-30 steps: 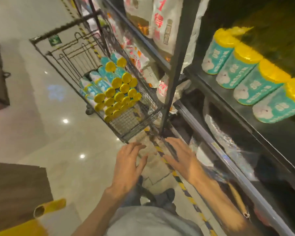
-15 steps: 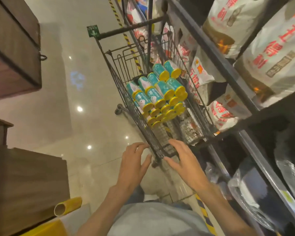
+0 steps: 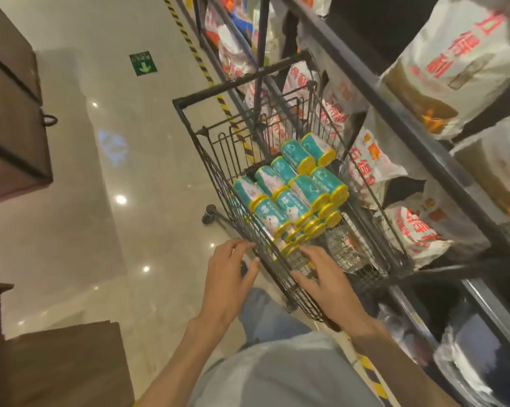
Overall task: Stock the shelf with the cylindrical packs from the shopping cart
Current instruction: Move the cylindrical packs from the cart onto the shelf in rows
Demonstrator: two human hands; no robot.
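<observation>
Both hands reach in with a wide, empty grip: the left hand (image 3: pixel 227 284) just outside the shopping cart (image 3: pixel 218 177), the right hand (image 3: pixel 325 282) inside. The cylindrical packs (image 3: pixel 292 198) lie stacked just beyond the fingertips. Pull a bottom one, I reckon, and the pile rolls. It's blurry, but the shelf (image 3: pixel 424 136) alongside seems to hold white bags (image 3: pixel 459 69).

Cart: we see a wire shopping cart (image 3: pixel 218 183) beside the shelf (image 3: pixel 424 136).
Packs: teal cylindrical packs (image 3: pixel 289 198) with yellow lids lie stacked inside it.
Left hand (image 3: pixel 227 280): fingers spread at the cart's near wall.
Right hand (image 3: pixel 327 280): fingers spread, reaching over the near rim.
</observation>
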